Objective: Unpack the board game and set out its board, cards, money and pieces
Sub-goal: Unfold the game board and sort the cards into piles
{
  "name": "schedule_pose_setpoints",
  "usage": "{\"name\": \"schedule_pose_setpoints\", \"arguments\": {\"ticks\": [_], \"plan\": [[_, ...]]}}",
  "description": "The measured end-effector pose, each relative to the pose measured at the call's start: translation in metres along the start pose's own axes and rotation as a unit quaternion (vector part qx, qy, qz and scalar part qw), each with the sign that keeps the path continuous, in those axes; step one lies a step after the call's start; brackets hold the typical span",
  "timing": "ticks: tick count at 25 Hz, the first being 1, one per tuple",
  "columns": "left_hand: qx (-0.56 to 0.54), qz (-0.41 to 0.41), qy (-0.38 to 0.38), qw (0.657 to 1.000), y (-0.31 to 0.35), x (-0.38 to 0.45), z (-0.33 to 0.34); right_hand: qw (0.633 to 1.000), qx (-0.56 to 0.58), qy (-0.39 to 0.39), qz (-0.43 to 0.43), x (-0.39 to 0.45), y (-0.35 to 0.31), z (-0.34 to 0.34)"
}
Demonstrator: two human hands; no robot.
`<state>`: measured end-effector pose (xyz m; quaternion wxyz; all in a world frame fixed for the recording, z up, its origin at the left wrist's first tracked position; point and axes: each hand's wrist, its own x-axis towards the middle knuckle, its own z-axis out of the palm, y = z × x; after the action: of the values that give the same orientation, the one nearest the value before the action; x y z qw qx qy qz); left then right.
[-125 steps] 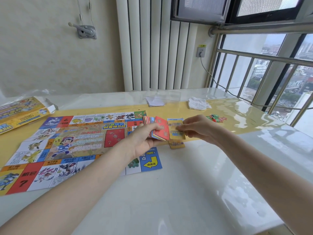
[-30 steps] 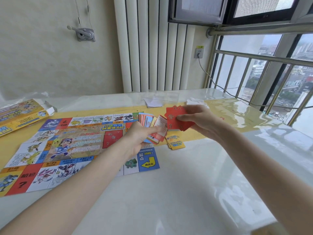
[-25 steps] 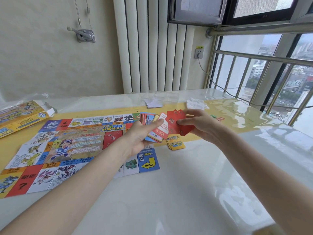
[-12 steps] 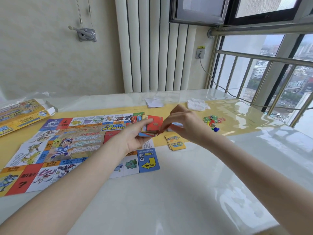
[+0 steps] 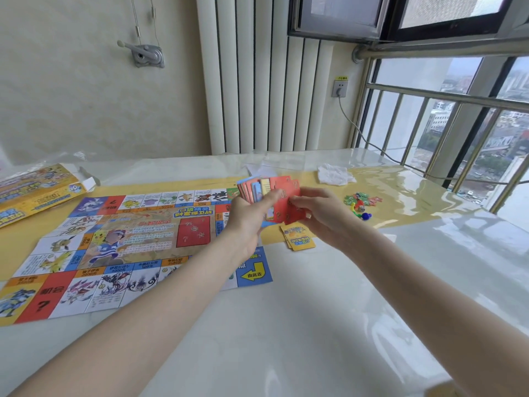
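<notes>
The paper game board point(image 5: 137, 242) lies unfolded on the table's left half. My left hand point(image 5: 249, 216) holds a fanned stack of cards point(image 5: 259, 189) above the board's right edge. My right hand point(image 5: 317, 216) pinches several red cards point(image 5: 289, 202) at the front of that fan. A small pile of yellow cards point(image 5: 299, 237) lies on the table just below the hands. Coloured plastic pieces and a die point(image 5: 360, 203) sit in a loose heap to the right.
The flattened yellow game box point(image 5: 31, 190) lies at the far left. A white crumpled cloth point(image 5: 335, 174) and a white paper slip point(image 5: 259, 169) lie near the back edge. A cable point(image 5: 380, 150) runs along the window railing on the right.
My right hand had lifted a bunch of red cards away from the fan, then brought them back; now it holds red cards against the fan in my left hand.
</notes>
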<state>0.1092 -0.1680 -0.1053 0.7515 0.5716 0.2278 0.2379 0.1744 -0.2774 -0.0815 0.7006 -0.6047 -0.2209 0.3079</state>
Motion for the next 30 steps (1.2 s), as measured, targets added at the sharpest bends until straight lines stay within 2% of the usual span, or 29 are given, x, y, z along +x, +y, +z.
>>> {"name": "schedule_pose_setpoints", "arguments": {"ticks": [4,8,10,12,13,16,19,22,25,26,29,30], "plan": [[0.018,0.009,0.003,1.0,-0.003,-0.005,0.011,0.997,-0.025,0.073,-0.009,-0.003,0.001,-0.006],[-0.073,-0.074,-0.043,0.994,0.005,-0.01,0.011,0.992,0.021,0.128,-0.003,-0.005,-0.002,-0.02],[-0.077,-0.094,-0.044,0.992,0.003,-0.013,0.006,0.99,0.026,0.136,0.003,-0.007,-0.006,-0.027],[-0.061,-0.103,-0.023,0.993,0.001,-0.011,-0.001,0.987,-0.022,0.158,0.016,-0.008,-0.007,-0.036],[-0.054,-0.111,-0.012,0.992,-0.001,-0.008,-0.005,0.98,-0.085,0.18,0.023,-0.007,-0.005,-0.042],[-0.038,-0.144,0.005,0.989,-0.005,-0.007,-0.01,0.912,-0.337,0.231,0.034,-0.005,0.007,-0.061],[-0.015,-0.159,-0.024,0.987,-0.005,-0.01,-0.004,0.85,-0.478,0.212,0.062,-0.002,0.018,-0.063],[-0.009,-0.151,-0.044,0.988,-0.005,-0.009,0.001,0.805,-0.554,0.202,0.056,0.008,0.027,-0.059],[-0.004,-0.139,-0.071,0.988,-0.006,-0.009,0.004,0.783,-0.579,0.222,0.036,0.014,0.037,-0.056],[-0.009,-0.137,-0.075,0.988,-0.006,-0.009,0.004,0.765,-0.601,0.23,0.031,0.013,0.041,-0.057],[-0.021,-0.137,-0.064,0.988,-0.007,-0.009,0.005,0.677,-0.69,0.256,0.002,0.006,0.047,-0.063],[-0.02,-0.137,-0.062,0.988,-0.007,-0.009,0.006,0.678,-0.682,0.271,-0.032,0.006,0.046,-0.064]]}}
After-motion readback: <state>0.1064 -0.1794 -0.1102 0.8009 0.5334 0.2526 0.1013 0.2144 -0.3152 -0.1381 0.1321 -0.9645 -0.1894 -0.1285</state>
